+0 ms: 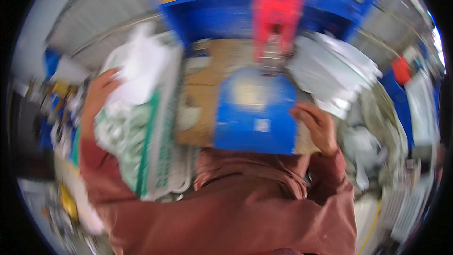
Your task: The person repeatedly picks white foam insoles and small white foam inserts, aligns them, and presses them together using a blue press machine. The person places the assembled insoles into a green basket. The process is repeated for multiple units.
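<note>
My left hand [103, 89] is at the edge of a thin white sheet-like piece [139, 68], its fingers closed on it; blur hides the exact grip. That piece lies over crumpled pale white pieces [123, 130] inside a white and green basket [163, 141] on my left. My right hand [318, 125] holds nothing, its fingers apart and slightly bent, beside the right edge of a blue plate [257, 132]. The plate lies flat below a red machine part [277, 14] with a metal tool head [273, 56]. A worn, light-coloured patch shows on the plate.
A blue machine body [217, 19] stands ahead. A brown board [203, 99] lies left of the plate. White flat pieces [332, 71] are piled at the far right, above an olive sack [384, 118] holding white scraps [363, 151]. Something red [401, 71] hangs further right.
</note>
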Action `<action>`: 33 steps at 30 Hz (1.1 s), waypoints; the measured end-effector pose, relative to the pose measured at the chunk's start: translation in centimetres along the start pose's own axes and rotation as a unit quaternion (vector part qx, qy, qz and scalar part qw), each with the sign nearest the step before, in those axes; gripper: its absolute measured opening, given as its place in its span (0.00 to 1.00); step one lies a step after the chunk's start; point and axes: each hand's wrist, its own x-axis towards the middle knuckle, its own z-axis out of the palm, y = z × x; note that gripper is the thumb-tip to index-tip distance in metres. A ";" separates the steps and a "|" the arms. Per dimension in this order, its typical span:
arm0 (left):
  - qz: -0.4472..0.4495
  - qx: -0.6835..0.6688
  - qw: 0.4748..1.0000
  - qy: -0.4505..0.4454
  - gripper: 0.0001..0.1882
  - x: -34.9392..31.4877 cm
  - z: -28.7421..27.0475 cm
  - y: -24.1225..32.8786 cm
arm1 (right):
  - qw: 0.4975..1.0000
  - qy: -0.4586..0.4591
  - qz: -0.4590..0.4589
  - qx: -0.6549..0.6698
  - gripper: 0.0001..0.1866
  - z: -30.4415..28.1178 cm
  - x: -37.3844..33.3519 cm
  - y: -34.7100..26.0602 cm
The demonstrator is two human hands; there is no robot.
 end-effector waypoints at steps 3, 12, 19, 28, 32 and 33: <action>-0.008 0.110 0.987 0.114 0.25 3.5 -2.9 -7.8 | 0.987 0.117 -0.054 -0.095 0.13 -3.4 -0.3 -2.4; -0.013 0.304 0.944 0.130 0.35 9.0 1.6 -21.4 | 0.733 0.245 -0.245 -0.585 0.24 -12.4 5.6 -8.1; -0.031 0.121 0.991 -0.042 0.30 5.8 5.1 -5.6 | 0.799 0.141 -0.221 -0.541 0.18 -14.8 7.3 -6.0; 0.056 0.075 0.985 -0.144 0.30 3.0 10.5 10.8 | 0.734 0.395 -0.290 -0.470 0.13 -16.1 8.1 -8.2; 0.109 0.019 0.975 -0.190 0.31 0.8 15.1 17.1 | 0.611 0.485 -0.433 -0.452 0.16 -15.2 5.2 -12.0; 0.128 -0.053 0.967 -0.213 0.33 -0.1 16.5 18.7 | 0.611 0.488 -0.431 -0.451 0.17 -14.3 3.6 -12.6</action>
